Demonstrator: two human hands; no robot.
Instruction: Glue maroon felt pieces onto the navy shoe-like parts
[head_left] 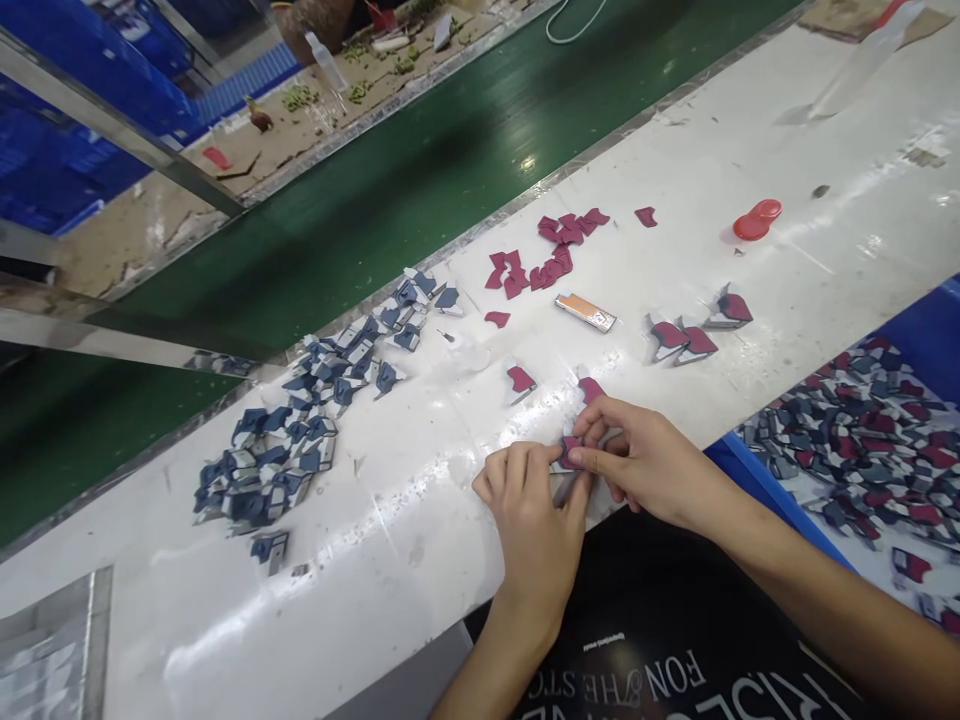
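Note:
Near the table's front edge, my left hand (529, 515) steadies a small plastic part (568, 452) with a maroon top, thumb and fingertips closed on it. My right hand (649, 458) pinches the same part from the other side, its thumb resting on the maroon face. Fingers cover much of the part. Just beyond my right fingers lies another maroon-topped part (589, 388), and a similar one (520, 382) is a little to the left. Several loose maroon inserts (551, 268) are scattered farther back. A pile of blue-grey and white parts (277, 450) spreads out on the left.
An orange-labelled lighter (585, 311) lies mid-table, with three maroon-topped parts (694, 341) to its right. Farther right are a red plastic piece (757, 220) and a clear bottle (862, 65). A blue bin (784, 490) of maroon-topped parts stands beside me. Behind the table runs a green belt (450, 170).

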